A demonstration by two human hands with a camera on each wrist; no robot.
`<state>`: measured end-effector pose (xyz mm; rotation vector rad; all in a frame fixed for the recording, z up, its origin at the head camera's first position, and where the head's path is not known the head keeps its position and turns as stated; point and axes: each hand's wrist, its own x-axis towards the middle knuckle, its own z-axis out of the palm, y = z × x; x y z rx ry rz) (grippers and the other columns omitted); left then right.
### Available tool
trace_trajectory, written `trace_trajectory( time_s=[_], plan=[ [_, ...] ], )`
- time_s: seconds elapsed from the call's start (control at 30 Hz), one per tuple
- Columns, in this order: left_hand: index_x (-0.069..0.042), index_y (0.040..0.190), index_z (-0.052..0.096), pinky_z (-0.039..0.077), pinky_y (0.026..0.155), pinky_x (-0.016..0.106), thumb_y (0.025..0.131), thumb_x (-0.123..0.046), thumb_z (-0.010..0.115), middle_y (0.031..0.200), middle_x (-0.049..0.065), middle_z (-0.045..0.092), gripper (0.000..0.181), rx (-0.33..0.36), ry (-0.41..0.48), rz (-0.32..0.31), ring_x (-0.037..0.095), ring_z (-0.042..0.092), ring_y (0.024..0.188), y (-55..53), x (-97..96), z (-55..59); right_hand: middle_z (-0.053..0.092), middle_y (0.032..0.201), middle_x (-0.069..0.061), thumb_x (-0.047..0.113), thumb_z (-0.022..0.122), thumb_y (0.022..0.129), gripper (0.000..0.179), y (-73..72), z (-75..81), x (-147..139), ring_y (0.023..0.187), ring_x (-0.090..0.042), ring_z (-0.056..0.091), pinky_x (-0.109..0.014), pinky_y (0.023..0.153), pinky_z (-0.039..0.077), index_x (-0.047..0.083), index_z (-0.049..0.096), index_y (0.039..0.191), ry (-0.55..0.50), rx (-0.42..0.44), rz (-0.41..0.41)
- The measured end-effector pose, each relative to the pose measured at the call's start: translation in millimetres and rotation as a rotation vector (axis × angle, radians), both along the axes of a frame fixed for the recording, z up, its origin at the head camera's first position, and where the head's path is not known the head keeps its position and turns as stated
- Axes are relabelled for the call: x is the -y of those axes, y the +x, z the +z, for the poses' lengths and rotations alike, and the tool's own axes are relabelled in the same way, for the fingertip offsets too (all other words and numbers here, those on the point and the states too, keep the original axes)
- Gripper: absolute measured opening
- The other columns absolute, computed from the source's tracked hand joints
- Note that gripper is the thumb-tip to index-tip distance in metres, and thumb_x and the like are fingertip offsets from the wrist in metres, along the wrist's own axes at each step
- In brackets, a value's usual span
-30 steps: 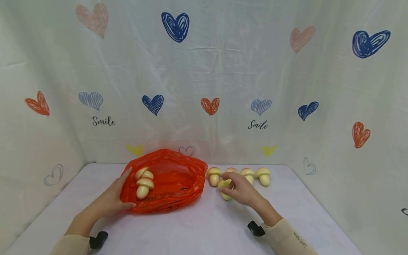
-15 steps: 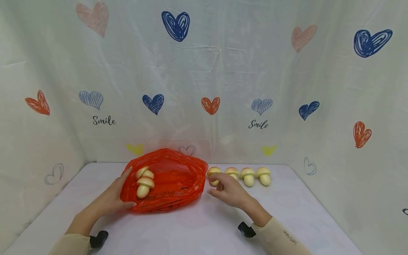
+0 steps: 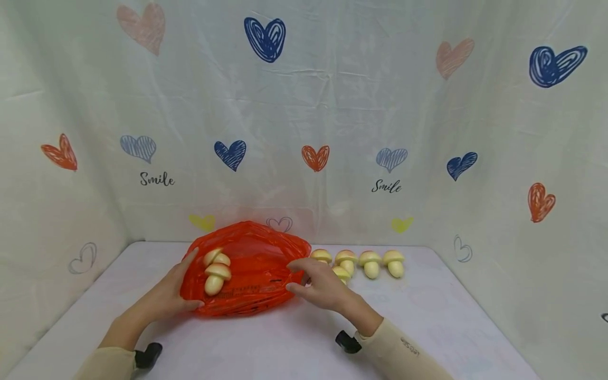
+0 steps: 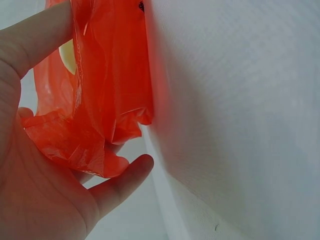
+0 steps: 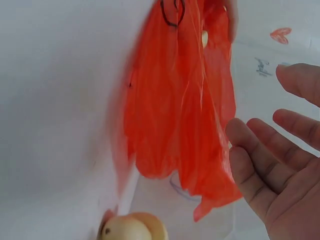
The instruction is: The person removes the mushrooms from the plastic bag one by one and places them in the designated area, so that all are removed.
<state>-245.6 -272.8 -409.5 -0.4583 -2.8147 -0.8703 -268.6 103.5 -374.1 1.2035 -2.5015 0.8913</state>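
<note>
A red plastic bag point(image 3: 252, 264) lies on its side at the left of the table, its mouth facing me. Inside its left part rest two mushrooms point(image 3: 217, 272) with pale stems and yellowish-pink caps. My left hand point(image 3: 173, 290) holds the bag's left side, thumb in front and fingers behind; the left wrist view shows red plastic point(image 4: 112, 65) between them. At the bag's right edge is my right hand point(image 3: 320, 285), fingers loosely bent, thumb apart, nothing between them. Whether it touches the plastic point(image 5: 170, 100) I cannot tell.
Several more mushrooms point(image 3: 370, 265) stand in a row at the back right, with another mushroom point(image 3: 341, 274) just in front, partly behind the right hand. A white table point(image 3: 252, 351) bears everything. Behind hangs a curtain point(image 3: 304, 105) printed with hearts.
My right hand has moved left from the mushrooms to the bag's right edge, carrying nothing that shows. The left hand, the bag and the two mushrooms in it have stayed put.
</note>
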Motion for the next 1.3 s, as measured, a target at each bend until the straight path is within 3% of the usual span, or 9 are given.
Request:
trace_trajectory(
  time_s=[0.3,0.5,0.8,1.03,1.3],
  plan=[
    [-0.013,0.154,0.004,0.039,0.093,0.067,0.068,-0.033,0.086,0.14,0.031,0.032,0.121,0.007,0.0,-0.004,0.05,0.035,0.125,-0.7,-1.5,1.5,0.064,0.111,0.002,0.03,0.066,0.09,0.035,-1.0,-1.7,24,0.078,-0.009,0.058,-0.017,0.073,0.05,0.012,0.06,0.121,0.021,0.005,0.046],
    [-0.012,0.154,0.005,0.039,0.092,0.067,0.067,-0.032,0.086,0.14,0.032,0.032,0.12,0.001,0.004,-0.005,0.05,0.035,0.125,-0.8,-0.8,1.2,0.063,0.112,0.004,0.035,0.065,0.091,0.037,-2.5,-3.0,39,0.077,-0.003,0.055,-0.013,0.071,0.048,0.015,0.059,0.122,0.042,0.008,0.054],
    [-0.013,0.154,0.005,0.039,0.092,0.067,0.068,-0.031,0.086,0.141,0.032,0.031,0.12,0.01,0.012,-0.004,0.051,0.033,0.126,-1.4,-0.9,2.3,0.062,0.112,0.002,0.028,0.064,0.092,0.033,-6.2,-1.1,64,0.078,-0.004,0.055,-0.012,0.072,0.048,0.014,0.059,0.121,-0.009,-0.006,0.109],
    [-0.013,0.154,0.004,0.04,0.092,0.066,0.068,-0.032,0.086,0.14,0.032,0.031,0.12,0.015,0.001,0.004,0.051,0.034,0.125,-1.3,-0.6,2.7,0.061,0.112,0.003,0.028,0.064,0.092,0.033,-12.3,-1.0,83,0.075,-0.001,0.053,-0.01,0.07,0.046,0.013,0.058,0.121,-0.024,-0.024,0.12],
    [-0.012,0.154,0.005,0.039,0.093,0.066,0.068,-0.031,0.086,0.14,0.032,0.032,0.119,0.009,0.01,-0.007,0.05,0.034,0.125,0.4,-0.1,2.1,0.056,0.116,0.006,0.03,0.065,0.091,0.037,-18.2,-3.7,106,0.077,-0.004,0.053,-0.009,0.069,0.046,0.016,0.056,0.125,0.005,0.043,0.081]
  ],
)
